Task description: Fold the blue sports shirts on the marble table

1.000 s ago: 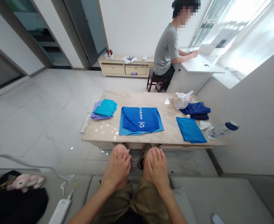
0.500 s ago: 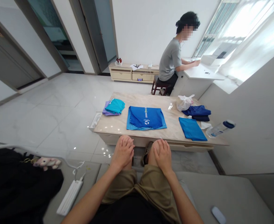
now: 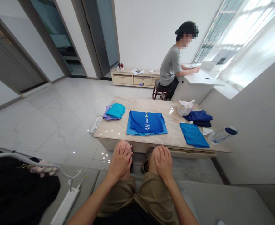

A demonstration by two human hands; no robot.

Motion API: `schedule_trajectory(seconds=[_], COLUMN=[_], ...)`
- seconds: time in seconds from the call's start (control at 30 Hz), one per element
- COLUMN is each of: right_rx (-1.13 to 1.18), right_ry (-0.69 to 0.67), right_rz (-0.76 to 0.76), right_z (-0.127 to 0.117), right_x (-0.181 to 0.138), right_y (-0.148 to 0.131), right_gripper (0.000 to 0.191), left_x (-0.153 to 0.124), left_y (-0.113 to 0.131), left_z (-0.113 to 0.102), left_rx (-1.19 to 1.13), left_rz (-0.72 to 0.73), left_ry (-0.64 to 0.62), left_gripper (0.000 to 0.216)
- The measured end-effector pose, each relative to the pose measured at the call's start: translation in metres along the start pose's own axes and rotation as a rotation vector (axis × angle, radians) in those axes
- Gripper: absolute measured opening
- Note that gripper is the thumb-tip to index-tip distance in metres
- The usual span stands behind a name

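I sit on a grey sofa (image 3: 221, 203) facing a low marble table (image 3: 118, 131). My left hand (image 3: 120, 161) lies flat on my left knee, fingers together and stretched out. My right hand (image 3: 163, 162) rests the same way on my right knee. Neither hand holds anything. On the table, straight ahead, lies a half-folded blue T-shirt (image 3: 146, 122) with a white print. A folded teal shirt on a purple one (image 3: 114, 111) sits at the table's left. A flat blue shirt (image 3: 193, 134) and a dark navy pile (image 3: 198, 117) lie at the right.
A white plastic bag (image 3: 185, 107) and a lying water bottle (image 3: 223, 135) are on the table's right side. A person in a grey shirt (image 3: 172, 67) sits at a white desk behind. A white power strip (image 3: 66, 204) and dark clothes (image 3: 15, 193) lie on the sofa to my left.
My view has lifted and drawn back from the table. Both hands stay flat on my knees.
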State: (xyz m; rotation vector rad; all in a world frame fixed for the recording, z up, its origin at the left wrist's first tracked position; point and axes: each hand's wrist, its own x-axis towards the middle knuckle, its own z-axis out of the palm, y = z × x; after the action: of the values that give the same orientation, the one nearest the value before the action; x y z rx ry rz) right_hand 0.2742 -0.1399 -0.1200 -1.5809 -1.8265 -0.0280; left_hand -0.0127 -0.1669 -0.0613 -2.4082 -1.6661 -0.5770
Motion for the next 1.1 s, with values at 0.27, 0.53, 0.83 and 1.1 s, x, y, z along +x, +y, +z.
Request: schedule_trajectory(seconds=[0.27,0.53,0.83,1.1], right_rx=[0.003,0.024,0.033,0.035], right_ry=[-0.004,-0.007,-0.009,-0.027], right_rz=[0.006,0.008,0.004,0.013], right_z=[0.0,-0.003,-0.004,-0.007], right_x=[0.003,0.002,0.004,0.004], right_y=[0.0,0.001,0.0,-0.001], right_gripper=[0.05,0.05,0.049,0.051], left_x=[0.015,0.011,0.012,0.012], left_y=[-0.004,0.0,-0.001,-0.001], left_z=[0.012,0.013,0.013,0.012], left_rx=[-0.054,-0.056,-0.049,-0.054], left_rz=[-0.024,-0.038,-0.043,-0.047], left_ry=[-0.029,-0.036,-0.039,-0.052], left_gripper=[0.022,0.022,0.021,0.021])
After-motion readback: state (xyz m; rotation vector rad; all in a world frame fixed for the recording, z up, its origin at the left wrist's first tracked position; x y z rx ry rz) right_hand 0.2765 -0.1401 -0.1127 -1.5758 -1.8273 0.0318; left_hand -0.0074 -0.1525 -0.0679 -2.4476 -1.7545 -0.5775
